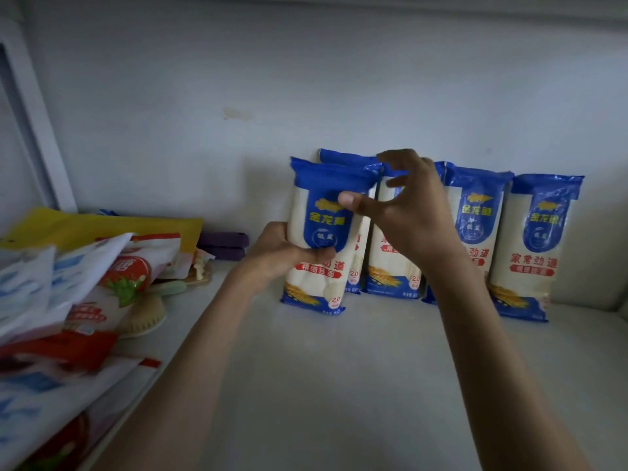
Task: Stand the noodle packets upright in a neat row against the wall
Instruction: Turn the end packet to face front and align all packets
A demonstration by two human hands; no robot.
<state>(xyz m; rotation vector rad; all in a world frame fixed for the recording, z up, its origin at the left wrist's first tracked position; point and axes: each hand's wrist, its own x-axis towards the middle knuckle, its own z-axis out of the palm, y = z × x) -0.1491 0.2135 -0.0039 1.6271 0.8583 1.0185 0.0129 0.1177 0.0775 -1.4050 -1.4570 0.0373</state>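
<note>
Several blue-and-white noodle packets stand upright along the white back wall (306, 79). My left hand (282, 253) grips the leftmost packet (319, 198) by its left side at mid height; this packet stands a little in front of the row. Behind it a second packet (343, 158) shows only its blue top and a strip of its right edge. My right hand (404, 205) hovers with fingers spread, its thumb touching the held packet's front, and it covers much of a third packet (390, 277). Two more packets (479, 212), (540, 243) stand to the right.
A loose pile of red, white and yellow food bags (85, 277) lies on the left of the shelf. Purple flat packs (224, 244) lie against the wall beside it. A pale round brush (146, 317) sits by the pile. The white shelf surface (339, 385) extends toward me.
</note>
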